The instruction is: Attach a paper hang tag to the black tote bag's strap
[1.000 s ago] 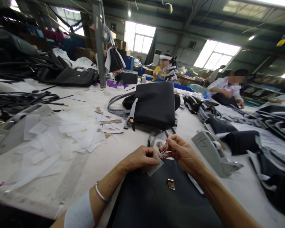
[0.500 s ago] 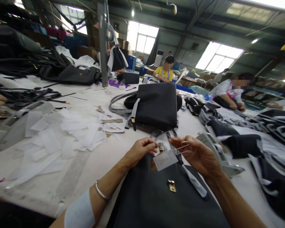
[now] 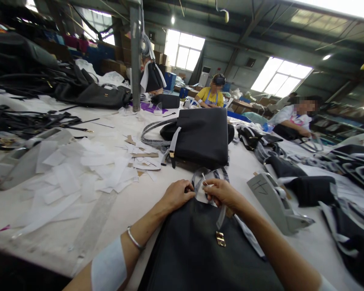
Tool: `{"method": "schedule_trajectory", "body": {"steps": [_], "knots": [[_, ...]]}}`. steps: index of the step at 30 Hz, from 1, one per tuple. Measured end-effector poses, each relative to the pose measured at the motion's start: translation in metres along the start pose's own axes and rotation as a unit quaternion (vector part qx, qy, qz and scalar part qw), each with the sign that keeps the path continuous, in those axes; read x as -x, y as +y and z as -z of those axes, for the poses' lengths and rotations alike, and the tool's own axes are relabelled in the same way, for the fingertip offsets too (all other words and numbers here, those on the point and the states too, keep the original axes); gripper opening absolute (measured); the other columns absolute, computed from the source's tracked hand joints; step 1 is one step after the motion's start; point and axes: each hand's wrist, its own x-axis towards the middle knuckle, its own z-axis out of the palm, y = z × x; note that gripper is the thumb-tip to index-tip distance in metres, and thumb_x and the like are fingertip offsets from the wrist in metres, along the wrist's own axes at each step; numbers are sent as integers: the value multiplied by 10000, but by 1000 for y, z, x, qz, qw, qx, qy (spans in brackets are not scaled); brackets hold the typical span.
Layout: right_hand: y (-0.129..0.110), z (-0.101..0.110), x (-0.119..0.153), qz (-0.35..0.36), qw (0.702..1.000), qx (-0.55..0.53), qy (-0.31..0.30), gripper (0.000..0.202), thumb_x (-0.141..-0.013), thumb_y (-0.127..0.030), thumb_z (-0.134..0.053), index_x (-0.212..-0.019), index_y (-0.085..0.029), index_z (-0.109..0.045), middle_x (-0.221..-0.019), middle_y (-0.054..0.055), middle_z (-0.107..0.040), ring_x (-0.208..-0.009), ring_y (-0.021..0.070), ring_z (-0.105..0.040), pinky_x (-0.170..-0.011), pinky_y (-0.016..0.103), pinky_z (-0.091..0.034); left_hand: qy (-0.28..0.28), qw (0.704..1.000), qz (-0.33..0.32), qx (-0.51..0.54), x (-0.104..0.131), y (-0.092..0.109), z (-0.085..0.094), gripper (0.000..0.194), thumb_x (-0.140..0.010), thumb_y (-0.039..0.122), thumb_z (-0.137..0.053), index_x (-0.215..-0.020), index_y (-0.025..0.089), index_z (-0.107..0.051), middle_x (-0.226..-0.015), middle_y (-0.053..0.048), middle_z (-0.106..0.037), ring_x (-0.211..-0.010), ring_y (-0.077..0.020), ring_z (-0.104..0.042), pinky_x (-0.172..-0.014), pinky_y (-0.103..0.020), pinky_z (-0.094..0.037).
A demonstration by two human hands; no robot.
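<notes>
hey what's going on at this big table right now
A person at a wide white worktable has a dark grey handbag with a gold clasp in front of them. The left hand grips the bag's top edge, while the right hand pinches a thin clear plastic tag by the grey wrapped handle. A finished black handbag stands beyond, white paper scraps lie left, and two other workers sit farther back.
</notes>
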Motion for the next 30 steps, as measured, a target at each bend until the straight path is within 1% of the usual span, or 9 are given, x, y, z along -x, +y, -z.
{"method": "schedule_trajectory", "body": {"steps": [2, 4, 7, 10, 13, 17, 20, 25, 30], "knots": [[-2, 4, 1, -17, 999, 28, 3, 355, -740, -303, -570, -1056, -144, -551, -486, -67, -527, -319, 78, -339, -323, 177, -231, -15, 999, -9, -50, -2, 1, 0, 254, -695, 438, -681, -805, 212, -724, -852, -64, -707, -797, -240, -608, -714, -304, -393], [-7, 9, 9, -39, 998, 28, -51, 317, -738, -307, -555, -1021, -162, -554, -444, -90, -461, -308, 71, -278, -322, 176, -174, -26, 997, 1, -75, -3, 3, 0, 284, -633, 479, -736, -749, 219, -724, -775, -65, -697, -746, -248, -598, -684, -307, -379], [-13, 15, 24, -53, 988, 54, -136, 302, -756, -311, -526, -1029, -189, -571, -448, -86, -465, -298, 79, -270, -327, 186, -176, -43, 998, 22, -31, -5, 5, 2, 157, -557, 339, -768, -636, 223, -696, -646, -27, -644, -680, -211, -559, -649, -280, -362], [-10, 11, 29, -30, 971, 214, -105, 255, -743, -218, -538, -980, -183, -628, -477, -37, -537, -332, 113, -411, -367, 208, -274, -82, 995, 40, 33, -4, 5, 2, 93, -560, 237, -703, -645, 202, -688, -630, 6, -618, -648, -167, -533, -599, -241, -349], [1, 2, 22, 1, 956, 290, -53, 233, -670, -99, -538, -866, -173, -642, -478, -16, -545, -412, 143, -525, -434, 220, -344, -123, 983, 55, 126, -2, 5, 3, 213, -649, 294, -659, -815, 167, -700, -642, 20, -604, -583, -134, -516, -554, -220, -353], [4, -5, 13, 17, 976, 193, -100, 227, -652, -90, -475, -819, -184, -596, -493, -32, -558, -410, 119, -497, -424, 198, -354, -132, 958, 5, 256, 0, 6, 8, 233, -719, 327, -663, -880, 165, -706, -930, -42, -674, -857, -190, -609, -789, -268, -447], [-2, -1, 13, -7, 987, 37, -157, 124, -676, -166, -491, -785, -183, -548, -493, -43, -558, -336, 79, -362, -360, 179, -277, -95, 963, -72, 242, 1, 8, 12, 185, -816, 302, -577, -864, 186, -713, -1266, -56, -591, -1184, -215, -520, -1059, -304, -318], [2, 4, 11, -4, 976, -84, -200, 237, -683, -258, -570, -898, -162, -594, -525, -45, -574, -357, 57, -364, -364, 150, -264, -103, 945, -53, 305, -4, 6, 6, 223, -788, 226, -575, -1001, 173, -615, -902, -18, -661, -852, -158, -604, -825, -265, -435], [8, 0, 8, 13, 978, -85, -191, 313, -674, -276, -587, -956, -144, -618, -584, -29, -590, -438, 61, -428, -431, 151, -315, -124, 953, -32, 275, -9, 1, 3, 269, -773, 292, -613, -973, 131, -690, -905, -38, -700, -822, -166, -613, -791, -245, -423]]}}
